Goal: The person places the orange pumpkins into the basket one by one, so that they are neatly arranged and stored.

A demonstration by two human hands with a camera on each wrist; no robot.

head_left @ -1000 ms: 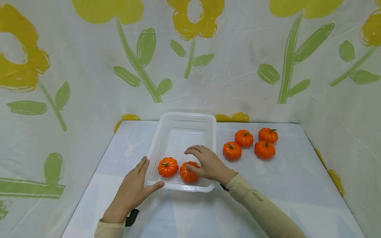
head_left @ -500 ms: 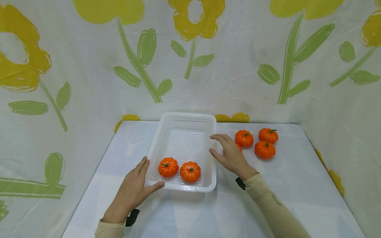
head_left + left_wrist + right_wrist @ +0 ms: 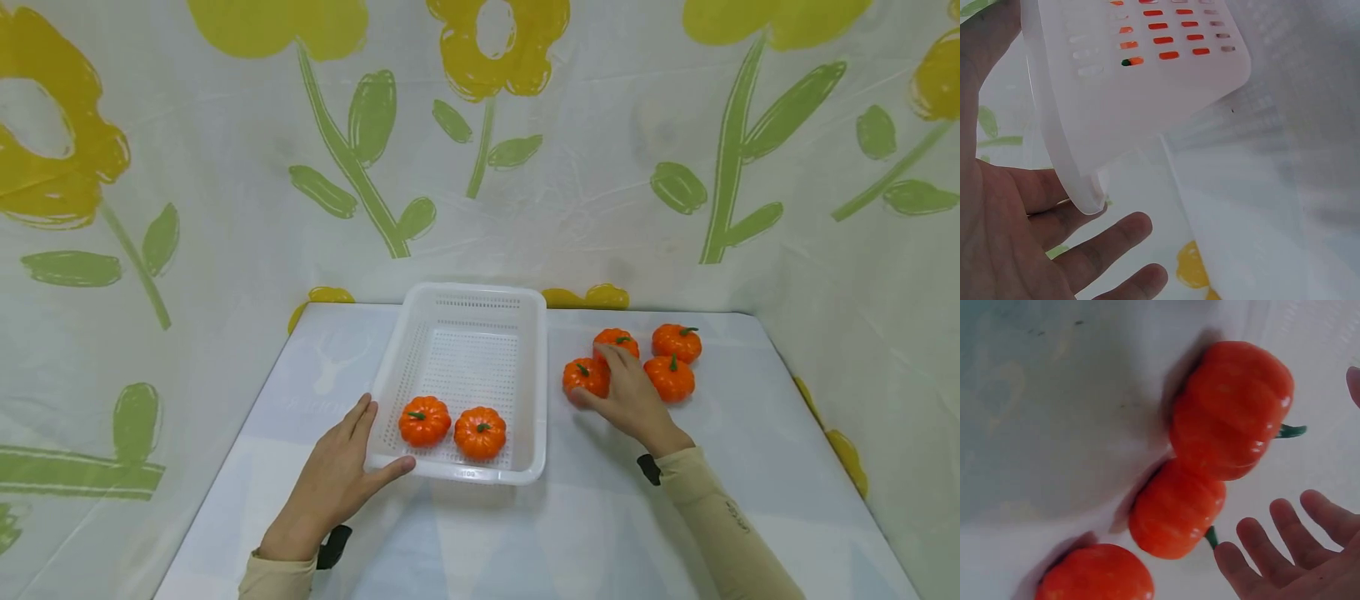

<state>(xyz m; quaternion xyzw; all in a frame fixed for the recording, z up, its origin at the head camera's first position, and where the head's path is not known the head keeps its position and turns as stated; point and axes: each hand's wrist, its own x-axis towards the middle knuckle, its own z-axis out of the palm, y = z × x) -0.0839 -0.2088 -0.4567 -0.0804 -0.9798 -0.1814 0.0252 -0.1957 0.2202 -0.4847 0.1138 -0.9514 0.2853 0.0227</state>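
A white perforated plastic basket (image 3: pixel 472 358) holds two small orange pumpkins, a left one (image 3: pixel 424 422) and a right one (image 3: pixel 480 433), at its near end. My left hand (image 3: pixel 326 483) rests against the basket's near left corner, fingers extended along the side and thumb on the front rim. In the left wrist view the basket wall (image 3: pixel 1147 106) stands beside that hand's loosely spread fingers. My right hand (image 3: pixel 636 404) is over a pumpkin (image 3: pixel 581 377) right of the basket, thumb and fingers spread apart around it. The right wrist view has the fingers (image 3: pixel 1260 544) just off the pumpkins.
Behind that pumpkin sits another one (image 3: pixel 617 337), partly covered by the right fingers. Two more, a far one (image 3: pixel 677 343) and a nearer one (image 3: pixel 670 379), lie to its right. A flower-printed curtain (image 3: pixel 585 208) encloses the pale table (image 3: pixel 480 542).
My right hand has let go of the right pumpkin in the basket and moved right, out over the pumpkins on the table. My left hand and the basket have stayed put.
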